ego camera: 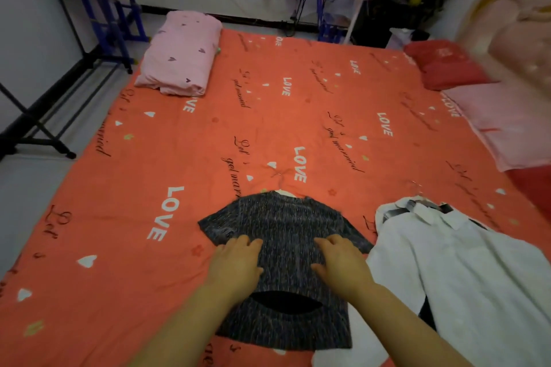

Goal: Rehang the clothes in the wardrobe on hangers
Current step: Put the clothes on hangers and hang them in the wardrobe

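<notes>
Nearest the camera, the left hand (235, 262) and right hand (343, 262) lay flat on the dark knit top (283, 217). Each grip was released, with the fingers spread and pressing the fabric rather than pinching it. The top lay spread on the orange bed sheet (179, 158), its lower right edge touching the white shirt (462, 262) beside it.

Just beyond the collar, the hook of the top's hanger (280, 176) poked out. How far the arms sat inside the shoulders was hidden. If they sat shallow, lifting by the hook would probably let the loose knit slide off one side. The lift might also drag the shirt, whose own hanger (416, 189) showed at its collar.

Farther off were a folded pink quilt (182, 53) and, at the left wall, a black clothes rack (44, 104), well apart from both garments.
</notes>
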Tool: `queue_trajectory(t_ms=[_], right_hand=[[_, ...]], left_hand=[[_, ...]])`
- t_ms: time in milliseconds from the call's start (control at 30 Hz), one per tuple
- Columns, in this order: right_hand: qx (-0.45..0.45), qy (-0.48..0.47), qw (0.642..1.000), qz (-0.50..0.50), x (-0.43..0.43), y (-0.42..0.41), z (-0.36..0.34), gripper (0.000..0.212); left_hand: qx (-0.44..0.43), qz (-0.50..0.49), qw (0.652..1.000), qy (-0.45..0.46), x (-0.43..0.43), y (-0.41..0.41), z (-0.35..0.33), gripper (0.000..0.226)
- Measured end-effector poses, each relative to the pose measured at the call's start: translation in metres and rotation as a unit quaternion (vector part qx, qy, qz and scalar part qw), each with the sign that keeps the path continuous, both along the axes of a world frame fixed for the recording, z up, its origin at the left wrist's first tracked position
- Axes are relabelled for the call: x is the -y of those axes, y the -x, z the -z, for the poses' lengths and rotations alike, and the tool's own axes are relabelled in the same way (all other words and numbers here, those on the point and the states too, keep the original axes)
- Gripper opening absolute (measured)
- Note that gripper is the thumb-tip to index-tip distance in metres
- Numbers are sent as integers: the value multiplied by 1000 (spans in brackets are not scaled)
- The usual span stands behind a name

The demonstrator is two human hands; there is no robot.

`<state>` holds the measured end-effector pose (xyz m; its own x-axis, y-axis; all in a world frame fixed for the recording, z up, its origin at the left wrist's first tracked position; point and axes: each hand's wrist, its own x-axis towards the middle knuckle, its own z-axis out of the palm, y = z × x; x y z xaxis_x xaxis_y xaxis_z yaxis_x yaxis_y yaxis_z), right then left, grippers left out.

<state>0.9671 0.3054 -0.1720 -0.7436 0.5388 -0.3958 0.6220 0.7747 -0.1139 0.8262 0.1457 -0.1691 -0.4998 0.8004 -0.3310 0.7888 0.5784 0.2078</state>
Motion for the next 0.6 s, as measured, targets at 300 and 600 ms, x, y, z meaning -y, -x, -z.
queue_trajectory(t_ms=[300, 600], right_hand=[[42, 64, 996, -49, -120, 86, 107, 57], [9, 59, 996, -70, -207, 183, 233, 49]], left_hand=[[48, -69, 995, 54, -86, 41, 81, 55], [102, -132, 983, 82, -143, 75, 177, 58]])
